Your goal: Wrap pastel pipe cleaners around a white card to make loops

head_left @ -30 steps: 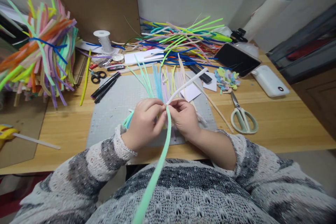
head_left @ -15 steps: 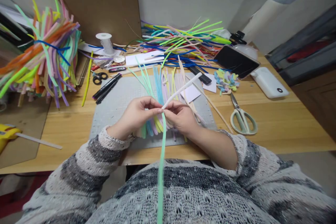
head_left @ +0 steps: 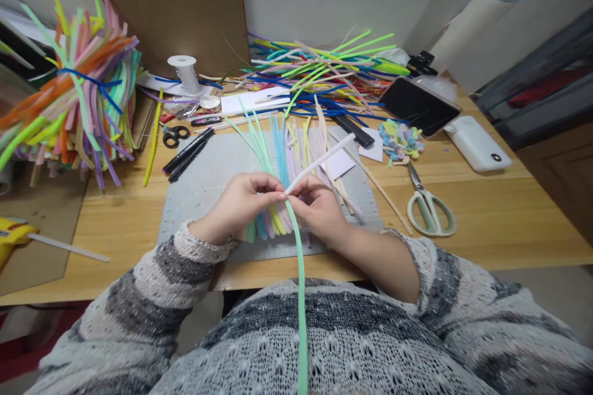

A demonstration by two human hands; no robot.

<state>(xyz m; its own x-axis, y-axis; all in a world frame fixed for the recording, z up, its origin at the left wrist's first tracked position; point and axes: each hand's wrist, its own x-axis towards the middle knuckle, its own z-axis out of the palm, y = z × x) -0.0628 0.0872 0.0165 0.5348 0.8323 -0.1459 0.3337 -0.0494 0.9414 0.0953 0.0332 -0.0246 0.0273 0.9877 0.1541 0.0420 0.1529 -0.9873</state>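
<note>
My left hand (head_left: 245, 200) and my right hand (head_left: 322, 210) meet above the grey mat (head_left: 185, 203), fingertips pinched together. Between them they grip the junction of a white fuzzy stem (head_left: 322, 159) and a mint green fuzzy stem (head_left: 300, 271). The white one points up and to the right; the green one hangs down in front of the sweater. Under and behind the hands lie rows of pastel stems (head_left: 279, 145) in green, blue, yellow and pink, partly hidden by the fingers.
Scissors (head_left: 430, 210), a white power bank (head_left: 479, 143), a phone (head_left: 419, 105) and a pastel curled cluster (head_left: 401, 141) lie right. A tied stem bundle (head_left: 88, 86), black pens (head_left: 189, 154) and a yellow glue gun (head_left: 13, 233) are left. Loose stems (head_left: 319, 68) lie behind.
The hanging part of the green stem has swung to the right. Both hands keep their pinch at nearly the same spot.
</note>
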